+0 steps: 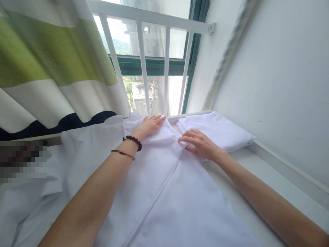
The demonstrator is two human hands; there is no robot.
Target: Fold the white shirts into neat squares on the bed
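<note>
A large white cloth garment (164, 192) lies spread over the light surface, with a long straight seam or front edge running diagonally down it. My left hand (150, 126) rests flat on its far end, fingers stretched out, palm down. On that wrist are a dark beaded bracelet and a thin brown cord. My right hand (197, 142) pinches a fold of the garment near its far right edge, thumb under and fingers curled over. Just beyond the right hand lies a folded white cloth (218, 128). The garment's left part is rumpled.
A white railing (154, 15) stands in front of the green-framed window (154, 65). To the left hangs a green and white curtain (51, 51). A white wall (282, 85) rises at the right, behind the raised rim (290, 168) of the light surface.
</note>
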